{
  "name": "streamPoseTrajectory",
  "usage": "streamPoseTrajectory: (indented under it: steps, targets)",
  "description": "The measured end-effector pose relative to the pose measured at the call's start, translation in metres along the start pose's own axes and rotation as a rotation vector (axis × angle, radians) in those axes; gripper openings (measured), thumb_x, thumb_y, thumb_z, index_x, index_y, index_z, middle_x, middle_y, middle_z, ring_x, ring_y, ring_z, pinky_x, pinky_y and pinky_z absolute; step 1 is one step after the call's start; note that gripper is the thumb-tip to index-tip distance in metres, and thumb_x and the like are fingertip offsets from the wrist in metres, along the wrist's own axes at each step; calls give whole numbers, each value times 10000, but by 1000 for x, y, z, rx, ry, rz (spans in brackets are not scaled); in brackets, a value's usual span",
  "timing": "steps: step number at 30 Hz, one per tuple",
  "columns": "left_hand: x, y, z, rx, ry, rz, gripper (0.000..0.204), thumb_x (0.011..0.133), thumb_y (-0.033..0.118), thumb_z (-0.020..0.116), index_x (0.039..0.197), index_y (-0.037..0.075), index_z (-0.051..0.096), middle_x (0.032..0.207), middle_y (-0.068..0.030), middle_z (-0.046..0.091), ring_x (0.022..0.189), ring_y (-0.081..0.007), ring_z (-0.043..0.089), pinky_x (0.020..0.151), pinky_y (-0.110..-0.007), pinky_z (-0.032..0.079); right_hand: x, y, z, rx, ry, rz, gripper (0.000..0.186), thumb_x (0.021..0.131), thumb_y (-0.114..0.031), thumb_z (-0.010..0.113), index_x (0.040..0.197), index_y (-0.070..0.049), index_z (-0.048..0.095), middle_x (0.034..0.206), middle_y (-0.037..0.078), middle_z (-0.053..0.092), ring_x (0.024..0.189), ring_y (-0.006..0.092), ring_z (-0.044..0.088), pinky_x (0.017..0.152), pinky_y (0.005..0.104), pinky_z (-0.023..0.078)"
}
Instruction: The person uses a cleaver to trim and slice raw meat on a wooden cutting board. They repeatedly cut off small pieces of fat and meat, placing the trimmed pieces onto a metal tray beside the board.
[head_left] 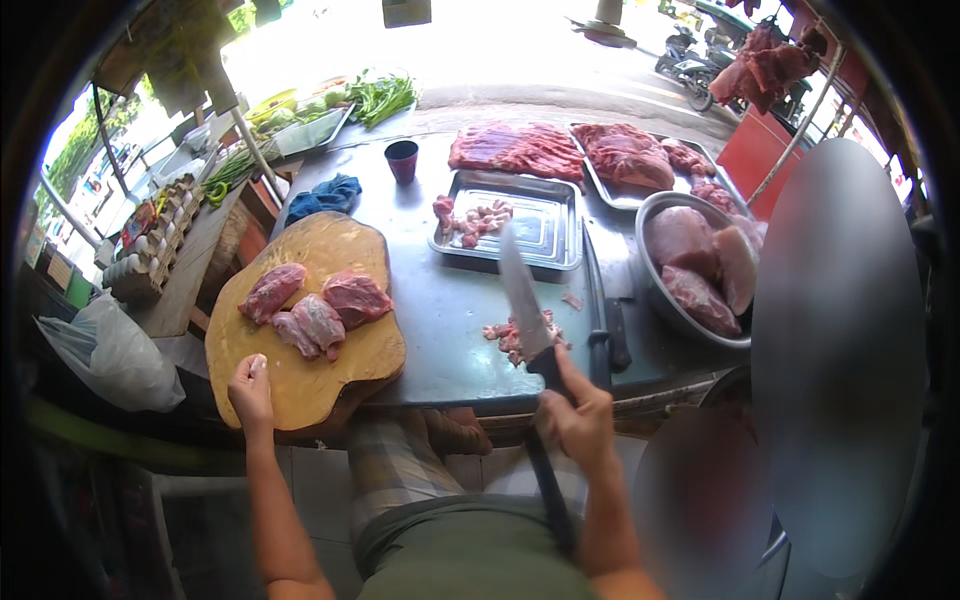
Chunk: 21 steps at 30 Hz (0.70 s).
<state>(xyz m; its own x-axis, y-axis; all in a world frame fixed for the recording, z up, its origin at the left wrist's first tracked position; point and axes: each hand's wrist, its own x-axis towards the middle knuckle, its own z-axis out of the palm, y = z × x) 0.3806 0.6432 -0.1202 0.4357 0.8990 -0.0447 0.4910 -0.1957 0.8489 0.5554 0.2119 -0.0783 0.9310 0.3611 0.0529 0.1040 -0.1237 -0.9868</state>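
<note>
My right hand (582, 420) is wrapped round the black handle of a knife (520, 290). Its broad blade points up and away, above a small heap of meat scraps (505, 340) on the metal table. A dark, long strip (548, 485) runs below that hand; I cannot tell what it is. Over the near left edge of a thick wooden chopping board (350, 245), my left hand (250, 392) is closed, with something pale at its fingertips, perhaps only a nail. Three raw meat chunks (318, 322) lie on the board, just beyond my left hand.
Past the board lie a blue cloth (325, 195) and a dark cup (402, 162). A metal tray (545, 215) holds trimmings; a rib slab (515, 148) lies behind. Right are a honing steel (597, 310), a second knife (618, 335) and a meat bowl (650, 285). Egg trays (165, 235) stand left.
</note>
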Motion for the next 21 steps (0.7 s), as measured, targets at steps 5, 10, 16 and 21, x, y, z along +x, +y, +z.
streamPoseTrajectory:
  steps: [5, 10, 16, 21]
  targets:
    - [-27, 115, -5, -739, 201, 552, 275, 1036, 104, 590, 1271, -24, 651, 867, 24, 565, 752, -20, 462, 636, -174, 354, 0, -7, -38, 19, 194, 110, 617, 910, 41, 632, 1509, -45, 513, 742, -23, 615, 530, 40, 514, 464, 211, 422]
    - [-43, 244, 53, -847, 657, 998, 282, 1036, 92, 597, 1288, -33, 615, 892, -29, 642, 797, -47, 538, 683, -197, 438, -5, -13, -53, -10, 273, 87, 636, 895, 61, 614, 1514, -42, 508, 753, -5, 614, 528, 50, 516, 472, 218, 441]
    - [12, 289, 221, -517, 310, 1207, 274, 1013, 231, 676, 1198, 30, 696, 1213, -169, 671, 1177, -319, 595, 1032, -428, 465, -11, -10, -64, -17, 285, 108, 622, 903, 54, 612, 1511, -25, 506, 733, -8, 609, 505, 48, 496, 443, 224, 411]
    - [79, 218, 324, -268, 41, 705, 184, 923, 91, 694, 1069, 7, 769, 1173, -217, 706, 1087, -364, 671, 1011, -435, 501, -12, 3, -79, 2, 332, 138, 620, 900, 58, 609, 1508, -17, 507, 720, -8, 602, 503, 54, 498, 444, 228, 412]
